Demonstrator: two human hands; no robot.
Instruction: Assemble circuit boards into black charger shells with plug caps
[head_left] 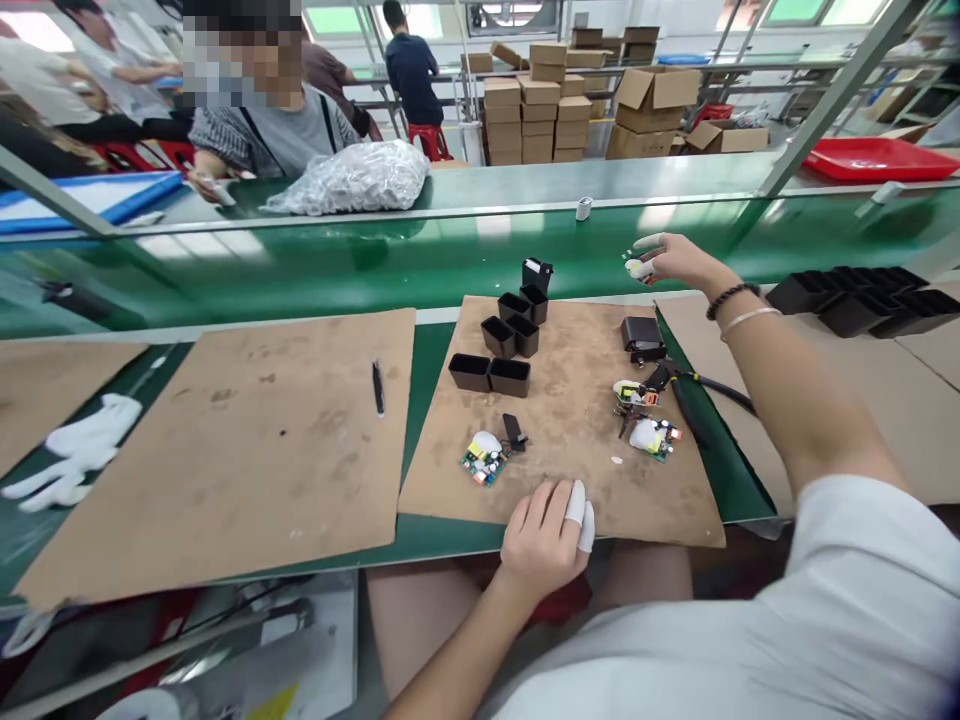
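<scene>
My right hand (669, 262) is raised over the green belt, fingertips in white finger cots pinching a small circuit board (636, 268), partly covered by the fingers. My left hand (546, 530) rests at the front edge of the cardboard mat (577, 340), fingers curled together, two of them in white cots; nothing shows in it. Left of centre lies a circuit board with a white blob (486, 458), beside a small black part (514, 432). Two more boards, an upper one (636, 393) and a lower one (655, 437), lie on the mat's right side.
Several open black cases (510, 376) stand on the mat, with a black case (641, 335) at right and more black cases (862, 300) farther right. A black pen-like tool (378, 388) and white glove (82, 450) lie left. A person (277, 130) sits across the belt behind a plastic bag (360, 178).
</scene>
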